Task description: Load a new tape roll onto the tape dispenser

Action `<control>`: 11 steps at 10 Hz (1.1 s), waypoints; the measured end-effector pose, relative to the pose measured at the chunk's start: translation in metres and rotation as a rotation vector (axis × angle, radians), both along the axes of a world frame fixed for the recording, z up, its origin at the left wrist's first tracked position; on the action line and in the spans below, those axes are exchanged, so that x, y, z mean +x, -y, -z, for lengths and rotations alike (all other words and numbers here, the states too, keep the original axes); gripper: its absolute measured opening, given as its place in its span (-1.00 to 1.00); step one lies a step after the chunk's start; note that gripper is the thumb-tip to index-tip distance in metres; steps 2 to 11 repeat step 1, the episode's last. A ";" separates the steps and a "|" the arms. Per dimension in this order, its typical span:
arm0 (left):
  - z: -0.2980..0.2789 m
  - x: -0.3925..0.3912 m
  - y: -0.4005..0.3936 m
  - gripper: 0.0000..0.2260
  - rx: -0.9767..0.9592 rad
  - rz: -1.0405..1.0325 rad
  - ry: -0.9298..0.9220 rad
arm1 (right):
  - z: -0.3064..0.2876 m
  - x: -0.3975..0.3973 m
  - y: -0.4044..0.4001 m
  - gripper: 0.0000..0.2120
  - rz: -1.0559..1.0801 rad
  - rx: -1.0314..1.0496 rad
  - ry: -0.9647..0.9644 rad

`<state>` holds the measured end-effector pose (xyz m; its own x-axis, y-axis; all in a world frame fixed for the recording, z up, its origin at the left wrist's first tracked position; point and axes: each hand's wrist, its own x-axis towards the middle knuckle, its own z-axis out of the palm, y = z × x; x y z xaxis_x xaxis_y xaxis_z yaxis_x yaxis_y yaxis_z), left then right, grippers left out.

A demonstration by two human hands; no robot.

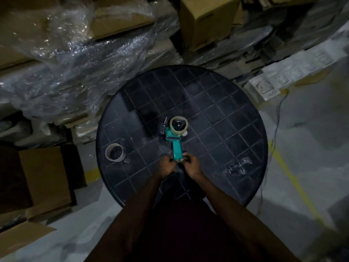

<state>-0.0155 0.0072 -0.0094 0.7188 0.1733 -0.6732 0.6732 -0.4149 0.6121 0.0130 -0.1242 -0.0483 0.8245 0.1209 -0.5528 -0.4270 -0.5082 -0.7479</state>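
Teal tape dispenser (174,142) lies flat near ctr of frame on a round black table (236,114) w/ a grid-pattern top. Handle points toward the person, head w/ black blade guard toward upper left. Clear tape roll (179,124) sits on the dispenser's hub, at the far end from the handle.

Left hand (166,166) and right hand (192,165) meet at the handle's near end, just below ctr frame. Fingers of both curl round the handle butt from either side, touching it; looks like a light two-sided grip, though dim light and blur make exact finger contact hard to read. Both forearms run up from bottom of frame.

Empty cardboard tape core (114,152) stands on the table at left of the dispenser, well apart from it, near the table's left edge. Crumpled bit of clear plastic (238,167) lies on the table at lower right, apart from the hands.

Off the table: open cardboard box (43,178) at lower left on the floor, plastic-wrapped cartons (79,59) stacked across upper left, more cartons at top ctr. White foam packing (294,72) at upper right. Yellow floor line (294,186) and a thin cable at right.
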 end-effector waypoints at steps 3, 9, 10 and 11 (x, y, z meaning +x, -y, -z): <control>-0.009 -0.024 0.004 -0.82 0.062 0.035 0.053 | -0.016 -0.015 0.008 -0.81 -0.051 -0.053 0.055; -0.009 -0.024 0.004 -0.82 0.062 0.035 0.053 | -0.016 -0.015 0.008 -0.81 -0.051 -0.053 0.055; -0.009 -0.024 0.004 -0.82 0.062 0.035 0.053 | -0.016 -0.015 0.008 -0.81 -0.051 -0.053 0.055; -0.009 -0.024 0.004 -0.82 0.062 0.035 0.053 | -0.016 -0.015 0.008 -0.81 -0.051 -0.053 0.055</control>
